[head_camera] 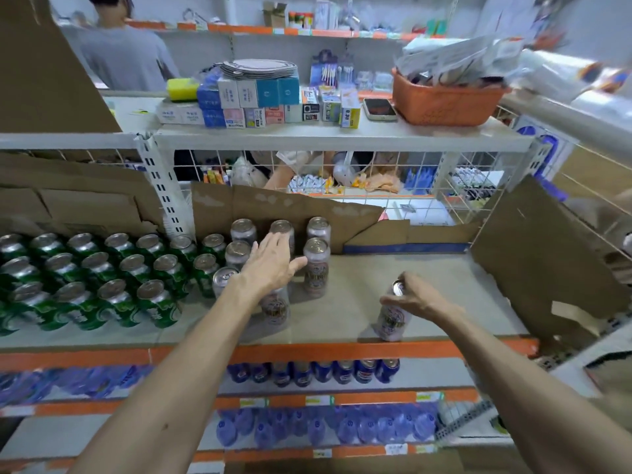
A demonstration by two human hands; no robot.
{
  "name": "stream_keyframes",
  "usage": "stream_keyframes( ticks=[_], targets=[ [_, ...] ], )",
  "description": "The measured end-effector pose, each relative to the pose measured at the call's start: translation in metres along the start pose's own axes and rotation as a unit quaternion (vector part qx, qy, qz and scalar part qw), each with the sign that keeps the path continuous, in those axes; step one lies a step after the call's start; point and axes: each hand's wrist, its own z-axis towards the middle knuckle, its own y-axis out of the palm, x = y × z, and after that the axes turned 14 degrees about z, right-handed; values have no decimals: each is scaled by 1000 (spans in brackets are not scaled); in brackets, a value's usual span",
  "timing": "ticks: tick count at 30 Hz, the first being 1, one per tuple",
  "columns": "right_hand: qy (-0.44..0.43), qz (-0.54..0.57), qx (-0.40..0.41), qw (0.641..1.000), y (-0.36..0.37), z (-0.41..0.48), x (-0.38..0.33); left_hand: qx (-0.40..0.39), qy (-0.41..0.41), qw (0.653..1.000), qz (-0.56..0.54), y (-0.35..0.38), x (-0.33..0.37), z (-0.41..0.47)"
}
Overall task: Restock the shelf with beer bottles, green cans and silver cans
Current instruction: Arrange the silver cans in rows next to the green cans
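Several green cans [113,289] stand in rows on the left of the grey shelf [427,289]. Right of them stands a group of several silver cans [316,261]. My left hand [270,265] hovers over this group with fingers straight, above a silver can [275,307] partly hidden under my wrist; contact cannot be told. My right hand [415,297] grips the top of another silver can [391,319] that stands tilted near the shelf's front edge. No beer bottles are in view.
Torn cardboard [540,265] lines the shelf's back and right side. An upper shelf holds small boxes [256,97], a phone [379,109] and an orange basket [444,104]. Blue cans [318,372] and blue bottles fill lower shelves. A person stands at back left.
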Motion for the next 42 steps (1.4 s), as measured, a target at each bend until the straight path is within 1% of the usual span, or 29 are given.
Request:
stream_keyframes(
  ticks=[4,9,13,17,21,23,26,32,37,42],
  targets=[
    [-3,-15,14,1000,-1,-4,0,6,-11,1000,19,-5,-7,-7],
    [0,3,12,1000,2,-4,1,-15,-24,999,34,-3,-6,-19],
    [10,21,15,1000,0,-4,1,-1,-23,999,27,-4,-5,-25],
    [13,5,25,1000,5,-3,-11,9,-34,999,30,-8,-7,-31],
    [-24,-8,17,1000,18,0,-41,9,-37,998,48,-15,-15,-37],
    [-43,11,15,999,24,5,-56,3,-38,998,48,-20,-22,-38],
    [-79,38,13,996,34,17,-83,14,-38,998,45,-27,-38,-29],
    [-107,-14,0,994,68,34,-130,16,-15,999,33,-26,-71,-7],
    [-107,-23,-15,994,95,40,-135,-1,-3,1000,15,-19,-93,5],
    [-116,-31,-21,993,103,46,-129,-4,4,1000,9,-15,-98,17]
  ],
)
